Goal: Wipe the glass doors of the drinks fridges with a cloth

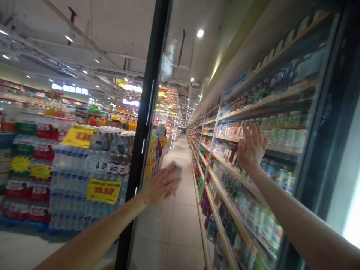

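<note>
A large glass door (pixel 152 232) with a dark frame (pixel 140 135) stands in front of me. My right hand (pixel 252 146) lies with its palm toward the glass, fingers stretched out and holding nothing. Lower and to the left, my left hand (pixel 161 183) is at the pane, smeared by motion. Under its fingertips is a pale greyish cloth (pixel 176 170), bunched and blurred, pressed toward the glass. Both forearms reach in from the bottom corners. Rows of bottles (pixel 284 127) on shelves show in the pane behind my right hand.
At the left stand stacked packs of bottled water (pixel 70 176) and red drink packs (pixel 42 150), with yellow price signs (pixel 104 191) on the display. A tiled aisle floor (pixel 180 228) shows in the pane. Another dark upright frame (pixel 317 112) edges the right side.
</note>
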A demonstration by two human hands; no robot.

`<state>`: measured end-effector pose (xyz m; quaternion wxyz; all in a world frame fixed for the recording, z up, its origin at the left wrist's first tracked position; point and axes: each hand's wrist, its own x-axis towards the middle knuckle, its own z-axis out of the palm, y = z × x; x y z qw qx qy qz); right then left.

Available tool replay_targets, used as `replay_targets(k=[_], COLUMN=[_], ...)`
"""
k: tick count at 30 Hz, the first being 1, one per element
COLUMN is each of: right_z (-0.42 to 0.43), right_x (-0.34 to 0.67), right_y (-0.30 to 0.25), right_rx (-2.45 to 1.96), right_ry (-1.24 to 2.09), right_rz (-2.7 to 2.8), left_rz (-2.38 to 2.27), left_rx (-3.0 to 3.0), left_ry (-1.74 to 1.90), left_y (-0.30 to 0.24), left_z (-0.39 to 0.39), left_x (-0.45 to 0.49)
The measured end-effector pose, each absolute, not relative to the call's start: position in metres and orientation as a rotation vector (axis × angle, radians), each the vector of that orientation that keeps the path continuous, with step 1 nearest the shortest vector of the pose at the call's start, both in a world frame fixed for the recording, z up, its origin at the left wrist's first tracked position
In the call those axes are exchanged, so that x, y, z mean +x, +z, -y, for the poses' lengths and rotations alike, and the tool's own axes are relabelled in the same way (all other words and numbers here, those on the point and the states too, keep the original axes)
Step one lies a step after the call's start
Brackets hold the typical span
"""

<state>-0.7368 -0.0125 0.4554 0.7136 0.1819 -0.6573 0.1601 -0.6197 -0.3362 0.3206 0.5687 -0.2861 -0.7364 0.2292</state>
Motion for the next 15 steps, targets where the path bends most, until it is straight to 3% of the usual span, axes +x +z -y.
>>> replay_targets(k=[3, 8, 12, 15], right_z=[0.012, 0.011, 0.009, 0.008], right_x=[-0.738, -0.739, -0.738, -0.738], right_y=[0.455, 0.455, 0.455, 0.455], right_rx=[0.427, 0.422, 0.440, 0.448], right_ry=[0.350, 0.352, 0.342, 0.339], right_rz=[1.443, 1.442, 1.430, 1.416], left_rz=[1.740, 1.713, 1.698, 1.691], left_rx=[-0.908, -0.458, -0.989, -0.999], left_ry=[0.656, 0.357, 0.624, 0.628], left_y=[0.319, 0.365, 0.359, 0.371], left_z=[0.323, 0.280, 0.236, 0.224], left_x=[-0.625, -0.642, -0.654, -0.657])
